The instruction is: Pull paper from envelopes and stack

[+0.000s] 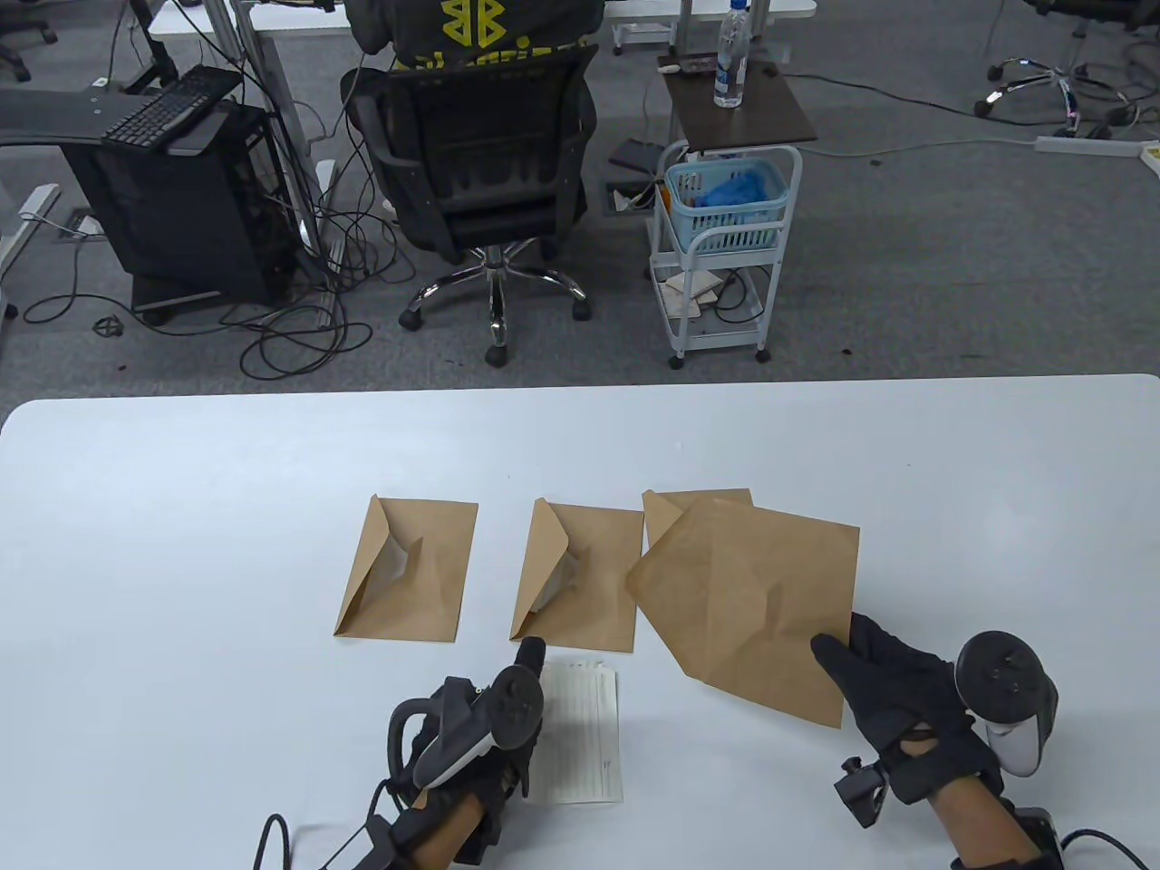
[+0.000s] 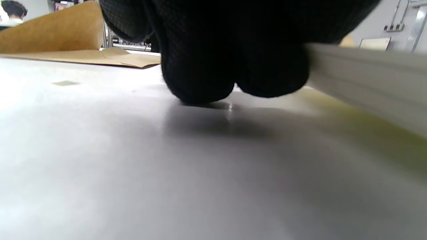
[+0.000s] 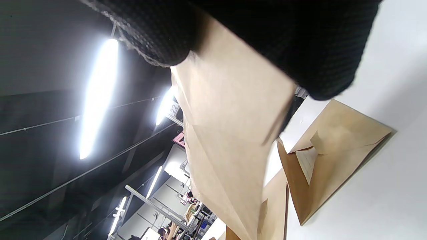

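On the far left of the white tabletop (image 1: 181, 507) lies a brown envelope (image 1: 408, 569) with its flap open and a pale sheet showing at the mouth. Just right of it is a second envelope (image 1: 580, 580), also open with paper peeking out. In front of that one sits the lined sheet (image 1: 580, 734), flat on the tabletop, with the left hand (image 1: 471, 734) at its left edge. From the left wrist view the fingers (image 2: 200, 73) press down beside the paper's edge; whether they pinch it I cannot tell.

Further right, the right hand (image 1: 893, 689) pinches the near corner of a large envelope (image 1: 752, 598) and holds it tilted up off the tabletop, over part of another envelope (image 1: 693, 503) lying behind it.

The risk I see: the lifted envelope hangs from one corner only, so it could swing down or slip and knock the second envelope beside it, or land on the lined sheet and disturb the start of the stack. If any paper is inside it, it could slide out unguided.

Beyond the tabletop stand an office chair (image 1: 480, 172) with someone seated and a small white cart (image 1: 725, 254) carrying a blue basket; both are well apart from the work.
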Available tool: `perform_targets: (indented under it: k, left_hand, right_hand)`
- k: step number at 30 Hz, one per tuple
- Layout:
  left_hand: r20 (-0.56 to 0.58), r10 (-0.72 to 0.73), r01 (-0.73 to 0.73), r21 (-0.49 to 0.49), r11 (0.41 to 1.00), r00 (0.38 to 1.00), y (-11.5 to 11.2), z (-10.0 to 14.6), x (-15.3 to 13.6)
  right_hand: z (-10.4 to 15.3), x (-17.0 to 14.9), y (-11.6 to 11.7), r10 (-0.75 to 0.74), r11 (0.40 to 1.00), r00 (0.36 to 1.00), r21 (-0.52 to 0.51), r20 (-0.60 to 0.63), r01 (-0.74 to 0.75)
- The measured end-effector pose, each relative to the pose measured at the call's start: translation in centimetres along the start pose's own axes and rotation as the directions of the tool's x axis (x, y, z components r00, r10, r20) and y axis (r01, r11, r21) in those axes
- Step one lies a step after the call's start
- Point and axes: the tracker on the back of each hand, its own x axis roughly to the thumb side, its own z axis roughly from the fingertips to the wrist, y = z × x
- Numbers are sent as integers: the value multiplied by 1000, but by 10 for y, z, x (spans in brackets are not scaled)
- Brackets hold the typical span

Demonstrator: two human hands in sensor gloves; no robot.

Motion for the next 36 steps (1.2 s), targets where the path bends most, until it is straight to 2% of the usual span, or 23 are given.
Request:
perform_targets:
  k: [6,9,13,23,28,32,36]
  left_hand:
    - [18,-153,153,23,988,988,-4,-2,13]
    - [16,-202,202,-4,979,979,-5,-2,18]
    - [5,-221,221,-41,974,975,-8,-1,19]
    - [28,-148,150,-80,985,989,-8,-3,14]
    - [66,-102,102,5,995,993,15,0,9]
    - [30,-112,105,178,978,993,38,0,-4]
    - [-28,-132,135,206,969,991,46,-2,-21]
  right_hand:
    - [-1,-1,2,7,1000,1000,5,3,-7]
    - [-1,-2,3,11,1000,1000,9,-3,-11]
    - [-1,-2,4,11,1000,1000,13,-5,-11]
    - [-1,-2,7,7,1000,1000,28,-11,-6]
    - [0,-2,7,-6,999,1000,34,-16,7]
    - [0,-2,7,-26,999,999,39,-30,27]
    - [1,-1,7,-41,998,998,40,-39,43]
